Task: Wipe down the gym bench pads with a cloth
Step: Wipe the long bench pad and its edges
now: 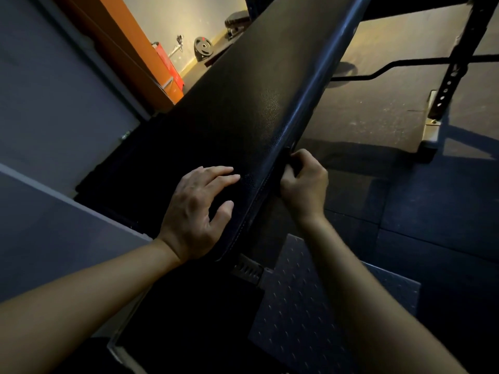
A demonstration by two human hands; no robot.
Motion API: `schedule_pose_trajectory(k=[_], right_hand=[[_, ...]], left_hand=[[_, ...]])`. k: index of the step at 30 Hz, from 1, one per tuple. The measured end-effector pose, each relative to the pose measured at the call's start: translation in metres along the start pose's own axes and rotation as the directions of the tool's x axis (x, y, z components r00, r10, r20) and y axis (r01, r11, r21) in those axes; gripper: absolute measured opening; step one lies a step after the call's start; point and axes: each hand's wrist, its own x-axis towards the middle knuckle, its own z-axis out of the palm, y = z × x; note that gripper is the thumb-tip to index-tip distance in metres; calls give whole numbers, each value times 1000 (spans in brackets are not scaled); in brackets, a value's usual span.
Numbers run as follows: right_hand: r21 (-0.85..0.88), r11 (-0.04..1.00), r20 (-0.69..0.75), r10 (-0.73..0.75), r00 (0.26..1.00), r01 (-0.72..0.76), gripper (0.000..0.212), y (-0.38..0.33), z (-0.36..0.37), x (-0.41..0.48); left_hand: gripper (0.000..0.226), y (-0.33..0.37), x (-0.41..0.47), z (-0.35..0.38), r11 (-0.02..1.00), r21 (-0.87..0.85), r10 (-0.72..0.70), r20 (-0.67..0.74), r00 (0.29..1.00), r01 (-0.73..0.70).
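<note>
A long black bench pad [232, 103] runs diagonally from bottom left to top right. Near its lower end my left hand [197, 211] rests flat on the pad's top, fingers spread and relaxed. My right hand [302, 182] is at the pad's right side edge, fingers curled, pinching a small dark cloth [285, 157] against that edge. The cloth is mostly hidden by my fingers and hard to make out in the dim light.
A black rack upright [448, 85] with holes stands at the right on the rubber floor. A diamond-plate metal platform [310, 306] lies below the pad. Far back are a weight plate [204, 48], another bench [237, 21] and a red box [168, 63]. A grey wall [54, 90] is on the left.
</note>
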Motion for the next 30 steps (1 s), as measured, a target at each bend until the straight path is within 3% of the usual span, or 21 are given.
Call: schedule_pose_trajectory(k=[2, 6, 8, 10, 12, 15, 18, 21, 24, 28, 30], right_hand=[[35, 999, 26, -9, 1000, 8, 17, -8, 2, -34], [110, 974, 279, -223, 934, 199, 18, -23, -12, -132], [42, 985, 191, -171, 967, 166, 21, -16, -6, -84], [-21, 999, 45, -28, 999, 29, 20, -6, -2, -22], [10, 1000, 12, 23, 1000, -23, 22, -5, 1, -17], [89, 992, 215, -112, 970, 95, 32, -23, -5, -106], [53, 962, 294, -272, 916, 268, 18, -19, -14, -114], [-105, 983, 140, -136, 981, 151, 16, -4, -7, -15], [-24, 1000, 11, -3, 1000, 3, 20, -1, 0, 1], [163, 981, 266, -143, 953, 102, 19, -24, -12, -112], [135, 979, 264, -182, 947, 151, 22, -18, -15, -92]], left_hand=[[50, 0, 0, -1, 1000, -3, 0, 5, 1000, 0], [50, -1, 0, -1, 1000, 20, -6, 16, 1000, 5], [50, 0, 0, -1, 1000, 8, -7, 19, 1000, 7], [50, 1, 0, -1, 1000, 2, -12, 18, 1000, 12], [50, 1, -1, -1, 1000, 2, -13, 23, 1000, 13], [51, 0, 0, -2, 1000, 4, -15, 32, 999, 15], [51, -1, 0, 0, 1000, 2, -23, 24, 999, 23], [50, -2, -1, 0, 1000, -2, -14, 8, 1000, 14], [51, -3, -2, -1, 1000, -10, -11, 27, 1000, 11], [51, -3, -1, 0, 1000, 0, -12, 31, 999, 12], [51, -4, -1, 1, 1000, -4, -8, 29, 1000, 8]])
